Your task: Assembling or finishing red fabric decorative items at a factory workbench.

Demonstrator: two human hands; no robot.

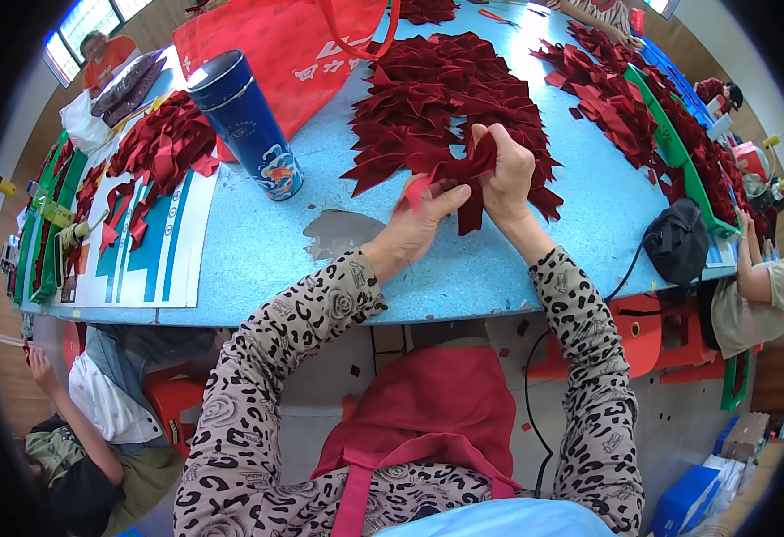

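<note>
Both my hands meet over the near middle of the blue table, fingers closed on a dark red velvet ribbon bow (453,168). My left hand (417,219) grips its left side, where a lighter red face of the ribbon shows. At its right side my right hand (508,174) pinches the folds, thumb and fingers raised. Just beyond them spreads a large pile of dark red ribbon bows (450,85), their pointed tails overlapping. Fingers partly hide how the held ribbon is folded.
A blue tumbler (247,125) stands at left before a red tote bag (275,54). Loose ribbons (163,143) lie on a white-and-teal board (186,242). At right are more bows (607,107), a green tray (678,157) and a black pouch (676,242). Other people sit around the table.
</note>
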